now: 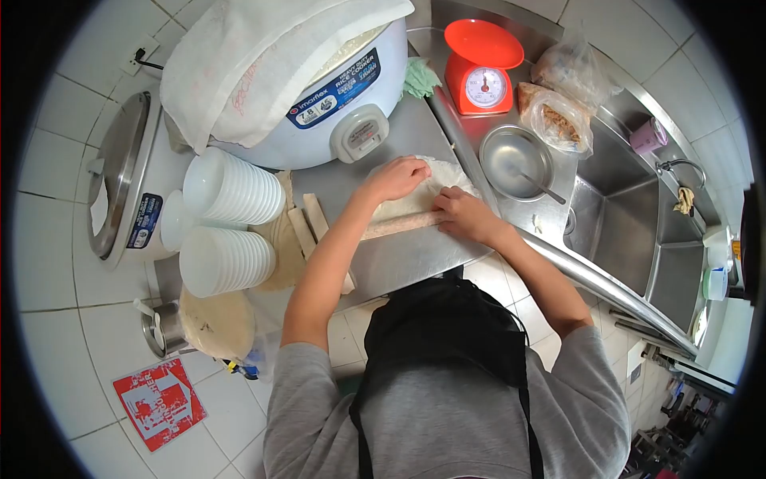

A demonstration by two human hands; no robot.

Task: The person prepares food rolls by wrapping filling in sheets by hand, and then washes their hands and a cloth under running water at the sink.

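Note:
A thin whitish wrapper sheet (447, 177) lies on the steel counter, with a long, pale brownish roll (403, 226) along its near edge. My left hand (399, 179) is over the sheet's left part, its fingers curled in; what they hold, if anything, is hidden. At the roll's right end, my right hand (467, 215) has its fingers bent and pressed on the wrapper edge. Left of my left forearm lie several slim pale rolls (302, 232), beside a brownish sheet (279, 270).
White plastic tubs (231, 259) stand stacked at left, below a cloth-covered rice cooker (351, 104). On the right are a red scale (483, 80), a metal bowl with a spoon (511, 160), a plastic bag of brown filling (558, 124) and a sink (618, 215). A raised metal rim (574, 275) borders the sink counter.

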